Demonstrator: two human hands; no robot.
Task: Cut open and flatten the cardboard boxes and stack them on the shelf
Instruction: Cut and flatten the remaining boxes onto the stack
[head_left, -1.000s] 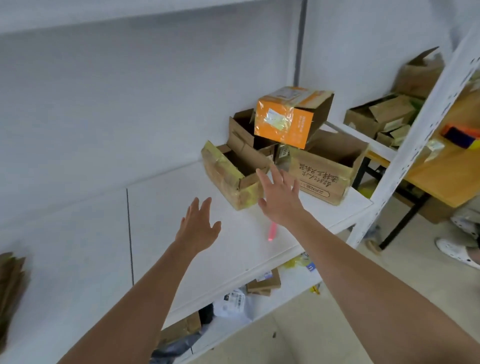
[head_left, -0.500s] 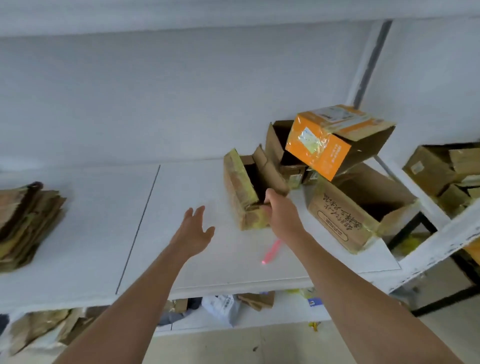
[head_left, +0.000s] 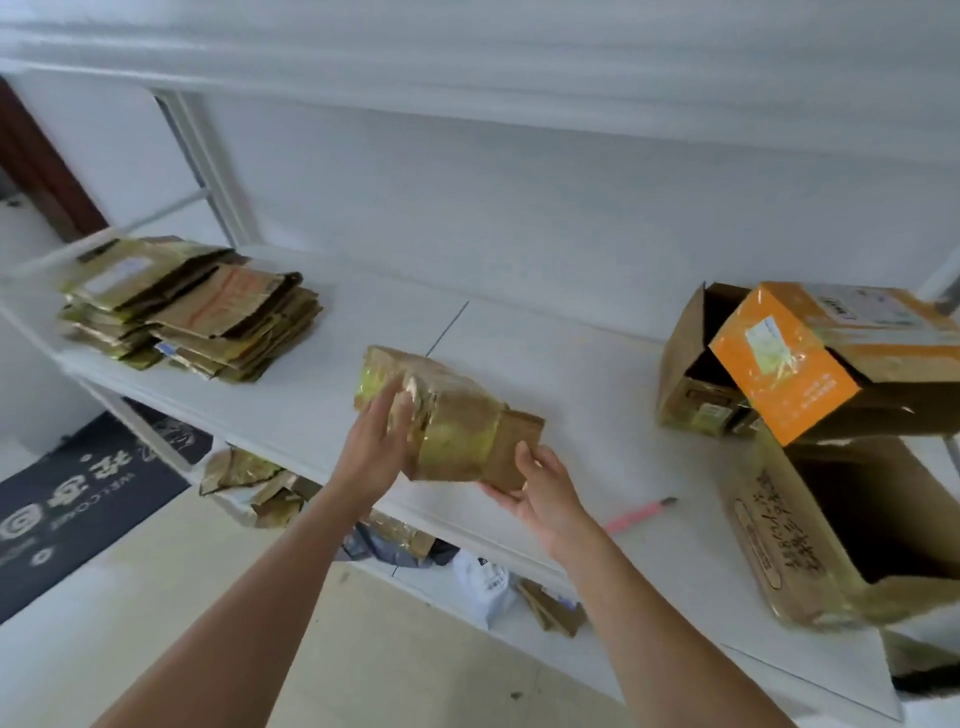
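Note:
A small brown cardboard box wrapped in shiny tape (head_left: 452, 421) is held above the white shelf (head_left: 561, 364). My left hand (head_left: 379, 441) grips its left end and my right hand (head_left: 540, 483) holds its lower right flap from below. A pile of flattened boxes (head_left: 192, 306) lies at the shelf's left end. At the right stand an open brown box (head_left: 691, 374), an orange-faced box (head_left: 826, 358) tilted on top of the others, and a large open box with printed writing (head_left: 810, 545). A pink utility knife (head_left: 641, 514) lies on the shelf beside my right hand.
The lower shelf holds crumpled cardboard scraps (head_left: 249, 483) and a white plastic bag (head_left: 483, 587). A dark doormat (head_left: 83, 499) covers the floor at the left. A white upright post (head_left: 202, 156) stands behind the flat pile, and another shelf runs overhead.
My right hand pulled the taped box away from the group at the right and lifted it. My left hand closed on its other end. The view swung left, revealing the flat pile.

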